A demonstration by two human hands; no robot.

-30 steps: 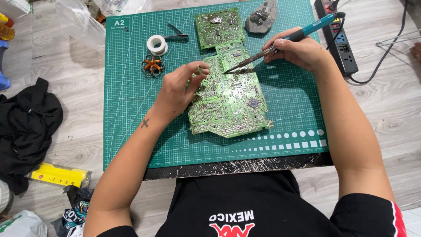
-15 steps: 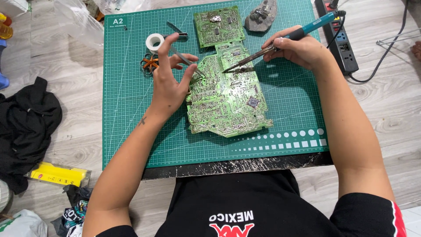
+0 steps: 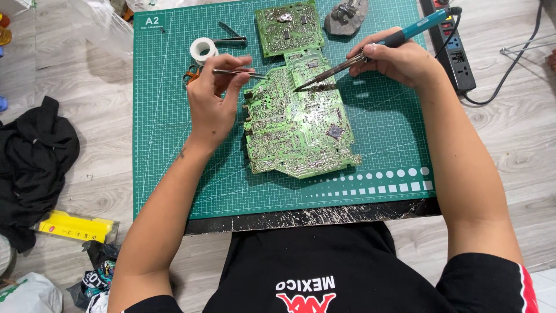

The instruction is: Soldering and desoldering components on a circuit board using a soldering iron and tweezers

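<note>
Head view: seated over green cutting mat (image 3: 168, 162) laid on the floor, working on large green circuit board (image 3: 295, 127), solder side up, at mid-mat. Pinching thin metal tweezers (image 3: 237, 72) in left hand (image 3: 211, 101), grip closed around the shaft between thumb and fingers, points aimed right at the board's upper left edge; cannot tell whether anything sits between the points. Holding teal-handled soldering iron (image 3: 370, 52) in right hand (image 3: 399, 58), pen-style, grip fully closed on the handle, tip down on or just above the board's upper middle, beside a darkened patch.

Judged step: heating a joint near the board's top while bringing tweezers in to take hold of a part or lead. Looks mid-step, tweezers not yet at the iron's tip.

Next move calls for: keeping the tip steady on one joint, closing the small gap between tweezer points and heated spot, gripping only once solder flows, keeping fingers off the hot barrel.

Around: smaller green board (image 3: 288, 26) touching the large one's top edge; grey lumpy holder (image 3: 346, 14) just right of it; white tape roll (image 3: 202, 47) and spare tweezers (image 3: 231, 37) at upper left of mat; orange item (image 3: 191, 73) partly hidden by left hand; power strip (image 3: 454, 46) off mat at right; black cloth (image 3: 32, 162) and yellow box (image 3: 75, 226) on floor at left.
</note>
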